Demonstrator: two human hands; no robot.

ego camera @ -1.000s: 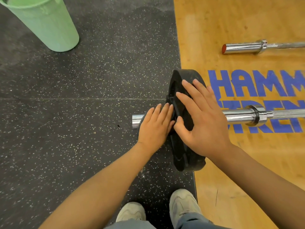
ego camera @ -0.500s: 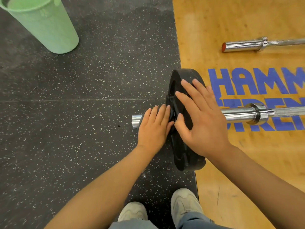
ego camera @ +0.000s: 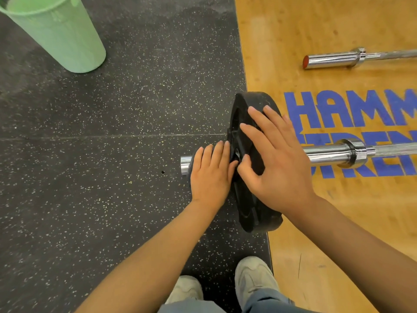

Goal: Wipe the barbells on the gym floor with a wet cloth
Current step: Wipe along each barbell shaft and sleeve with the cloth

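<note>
A person crouches over a barbell (ego camera: 338, 152) lying on the gym floor (ego camera: 90, 177), its long axis running left to right across the frame, the free sleeve end pointing left over the speckled black rubber and the shaft leading off right across the wooden platform (ego camera: 338, 222). A black weight plate (ego camera: 250, 204) stands on edge on the sleeve, at the seam between rubber and wood. The left hand (ego camera: 209, 175) lies over the sleeve just outside the plate, fingers straight and together, fingertips touching the plate's hub; its grip closes on nothing. The right hand (ego camera: 277, 161) presses flat on the plate's face, fingers spread wide. A second barbell (ego camera: 352, 58) lies well apart, parallel. A green bucket (ego camera: 58, 37) stands upper left.
</note>
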